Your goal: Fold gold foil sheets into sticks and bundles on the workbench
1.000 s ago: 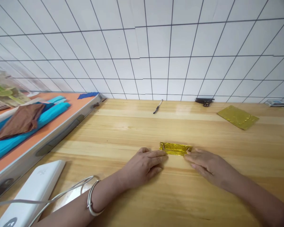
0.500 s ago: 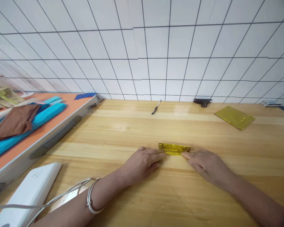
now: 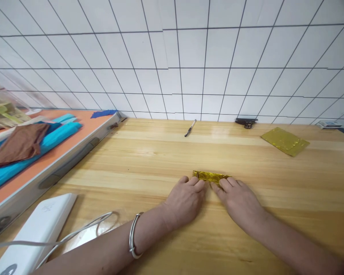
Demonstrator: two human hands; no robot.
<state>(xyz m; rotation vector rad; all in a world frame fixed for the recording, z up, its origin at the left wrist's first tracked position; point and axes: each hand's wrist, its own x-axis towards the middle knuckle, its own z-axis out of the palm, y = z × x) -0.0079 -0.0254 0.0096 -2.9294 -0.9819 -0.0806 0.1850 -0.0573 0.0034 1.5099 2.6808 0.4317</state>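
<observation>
A narrow folded strip of gold foil paper (image 3: 212, 176) lies flat on the wooden table, near the middle of the view. My left hand (image 3: 186, 196), with a silver bangle (image 3: 134, 236) on the wrist, has its curled fingers on the strip's near left edge. At the near right edge, my right hand (image 3: 237, 198) pinches the foil with bent fingers, the thumb along the front edge. Both hands cover the ends of that edge, and the fingertips are partly hidden.
Farther back are a pen (image 3: 190, 128), a black clip (image 3: 247, 122) and a gold foil sheet (image 3: 285, 141). On the left, a white device (image 3: 37, 233) with a cable (image 3: 83, 229) lies near an orange surface (image 3: 97, 121) bearing folded brown cloth (image 3: 20, 145) and blue rolls (image 3: 60, 135).
My hands have curled their fingers onto the strip's near edge, and my left hand has shifted right. The strip looks narrower, its near flap no longer showing.
</observation>
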